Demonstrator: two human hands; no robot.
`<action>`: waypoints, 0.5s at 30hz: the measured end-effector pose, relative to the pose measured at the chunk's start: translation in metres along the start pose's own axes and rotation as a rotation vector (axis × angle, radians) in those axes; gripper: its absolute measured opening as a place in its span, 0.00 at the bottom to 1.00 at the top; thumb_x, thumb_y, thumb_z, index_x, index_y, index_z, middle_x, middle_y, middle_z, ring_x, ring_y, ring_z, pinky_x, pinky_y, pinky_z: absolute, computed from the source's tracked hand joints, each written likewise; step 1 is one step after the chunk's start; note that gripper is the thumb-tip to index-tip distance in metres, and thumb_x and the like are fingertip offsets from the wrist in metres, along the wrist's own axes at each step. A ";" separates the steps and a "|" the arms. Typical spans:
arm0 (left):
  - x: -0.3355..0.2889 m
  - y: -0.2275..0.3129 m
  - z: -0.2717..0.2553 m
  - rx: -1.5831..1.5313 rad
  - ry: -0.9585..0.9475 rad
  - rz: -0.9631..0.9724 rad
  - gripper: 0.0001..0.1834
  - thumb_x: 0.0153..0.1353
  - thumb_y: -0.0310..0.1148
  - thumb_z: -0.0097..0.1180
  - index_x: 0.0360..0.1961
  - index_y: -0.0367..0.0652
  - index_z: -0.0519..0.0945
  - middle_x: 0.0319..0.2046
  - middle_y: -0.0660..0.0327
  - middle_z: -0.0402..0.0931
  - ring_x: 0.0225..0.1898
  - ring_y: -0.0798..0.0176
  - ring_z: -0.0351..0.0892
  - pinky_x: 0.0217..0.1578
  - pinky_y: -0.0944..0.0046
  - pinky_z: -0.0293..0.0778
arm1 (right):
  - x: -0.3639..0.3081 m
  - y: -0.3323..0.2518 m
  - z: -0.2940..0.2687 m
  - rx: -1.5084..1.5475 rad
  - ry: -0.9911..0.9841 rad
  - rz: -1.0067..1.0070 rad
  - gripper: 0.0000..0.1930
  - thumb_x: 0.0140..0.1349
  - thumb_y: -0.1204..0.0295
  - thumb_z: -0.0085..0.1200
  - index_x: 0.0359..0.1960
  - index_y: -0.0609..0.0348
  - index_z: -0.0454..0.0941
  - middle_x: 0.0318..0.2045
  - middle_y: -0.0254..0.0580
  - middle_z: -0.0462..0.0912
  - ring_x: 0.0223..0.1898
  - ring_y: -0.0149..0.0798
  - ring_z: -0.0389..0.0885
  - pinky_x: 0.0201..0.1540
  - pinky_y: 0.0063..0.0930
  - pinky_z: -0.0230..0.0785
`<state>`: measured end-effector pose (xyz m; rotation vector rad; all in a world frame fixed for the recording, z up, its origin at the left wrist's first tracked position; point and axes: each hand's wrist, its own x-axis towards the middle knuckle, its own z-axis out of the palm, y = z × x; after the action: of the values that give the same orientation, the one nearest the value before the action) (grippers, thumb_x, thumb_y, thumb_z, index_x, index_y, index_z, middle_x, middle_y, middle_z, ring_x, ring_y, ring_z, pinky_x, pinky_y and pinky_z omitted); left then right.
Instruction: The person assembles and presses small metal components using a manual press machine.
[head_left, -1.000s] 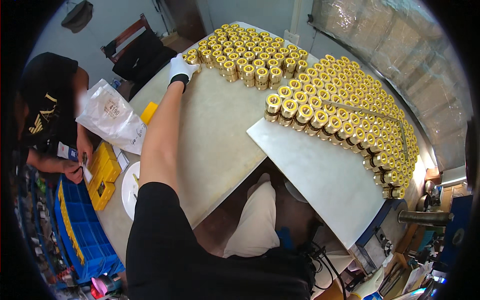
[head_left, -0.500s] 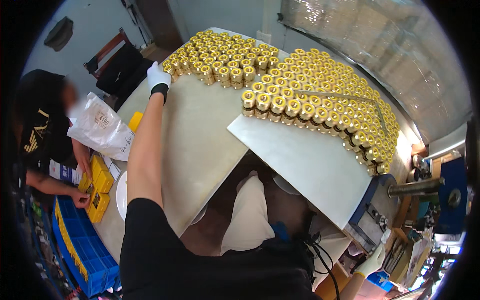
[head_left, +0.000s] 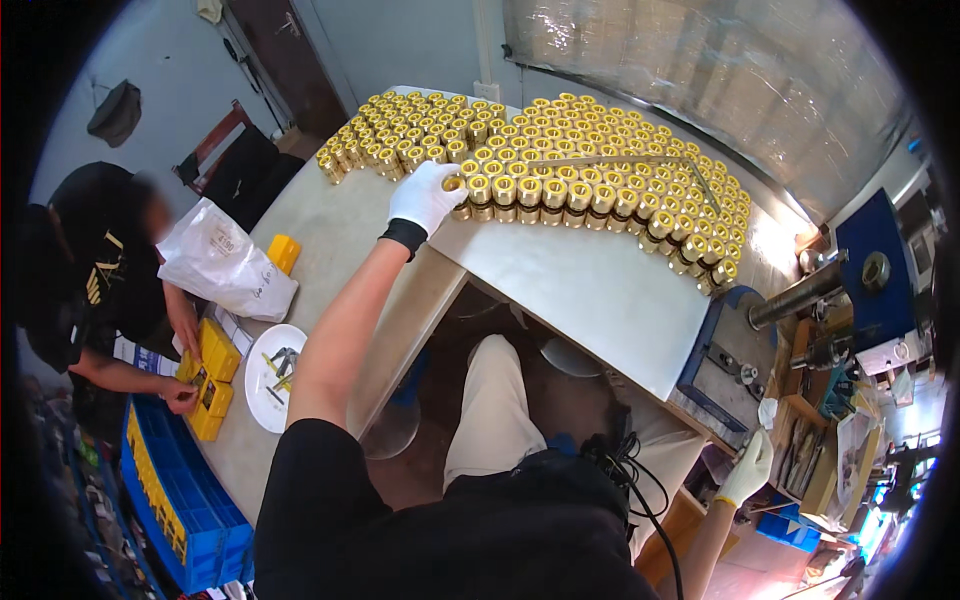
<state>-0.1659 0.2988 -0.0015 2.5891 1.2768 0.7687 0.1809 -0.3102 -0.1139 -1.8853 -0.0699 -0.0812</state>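
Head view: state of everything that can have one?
left hand: gloved, at a brass fitting, grip unclear
right hand: gloved, hold unclear
grouped brass fittings: mostly upright, close-packed, stacked along near edge
metal strip: lying across fittings
white plate: holding small items
cap: hanging

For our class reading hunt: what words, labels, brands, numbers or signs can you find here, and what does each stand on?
Wording is not copied out; only its places are given.
White bag: printed characters, and handwriting lower down.
Co-worker's black shirt: pale gold lettering and an emblem.
Blue-and-white packet: print, partly covered, too small to read.
Gold-coloured cylinders: no marks can be made out.
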 end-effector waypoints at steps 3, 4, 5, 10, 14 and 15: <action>-0.008 -0.008 0.006 0.051 0.004 0.065 0.19 0.63 0.37 0.65 0.55 0.48 0.87 0.50 0.49 0.81 0.52 0.45 0.82 0.55 0.51 0.79 | 0.007 0.014 -0.010 -0.028 -0.007 -0.010 0.15 0.77 0.64 0.59 0.56 0.61 0.85 0.31 0.25 0.80 0.25 0.18 0.69 0.26 0.15 0.61; -0.012 -0.017 0.009 0.055 0.004 0.070 0.19 0.63 0.37 0.65 0.55 0.48 0.87 0.50 0.49 0.81 0.52 0.45 0.82 0.55 0.51 0.79 | 0.009 0.019 -0.013 -0.044 -0.011 -0.027 0.16 0.77 0.64 0.59 0.57 0.62 0.85 0.33 0.25 0.81 0.26 0.18 0.69 0.26 0.16 0.62; -0.019 -0.029 0.011 0.031 0.055 0.063 0.20 0.62 0.36 0.65 0.55 0.46 0.86 0.50 0.49 0.81 0.53 0.45 0.82 0.56 0.52 0.79 | 0.009 0.020 -0.012 -0.038 -0.015 -0.024 0.16 0.77 0.64 0.59 0.57 0.62 0.85 0.33 0.25 0.81 0.26 0.18 0.69 0.26 0.16 0.62; -0.050 -0.040 0.016 -0.733 0.033 -0.441 0.19 0.65 0.32 0.67 0.55 0.36 0.84 0.48 0.52 0.86 0.49 0.56 0.87 0.49 0.58 0.85 | 0.007 0.015 -0.013 0.000 -0.046 -0.023 0.16 0.77 0.65 0.59 0.56 0.63 0.85 0.35 0.26 0.82 0.28 0.19 0.71 0.28 0.16 0.64; -0.080 -0.036 0.048 -0.966 0.029 -0.440 0.20 0.68 0.29 0.66 0.58 0.31 0.80 0.51 0.52 0.84 0.48 0.59 0.87 0.48 0.62 0.87 | 0.002 0.014 -0.020 0.129 -0.018 0.036 0.14 0.76 0.68 0.60 0.55 0.64 0.85 0.36 0.30 0.83 0.30 0.20 0.73 0.33 0.16 0.70; -0.087 -0.022 0.052 -1.001 0.009 -0.426 0.20 0.69 0.29 0.66 0.59 0.31 0.79 0.52 0.51 0.84 0.49 0.58 0.87 0.49 0.61 0.88 | -0.003 0.007 -0.016 0.161 -0.009 0.038 0.14 0.75 0.68 0.60 0.56 0.65 0.85 0.40 0.32 0.85 0.34 0.23 0.78 0.38 0.19 0.74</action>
<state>-0.1985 0.2498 -0.0870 1.4708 0.9986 0.9807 0.1777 -0.3273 -0.1159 -1.7253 -0.0452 -0.0399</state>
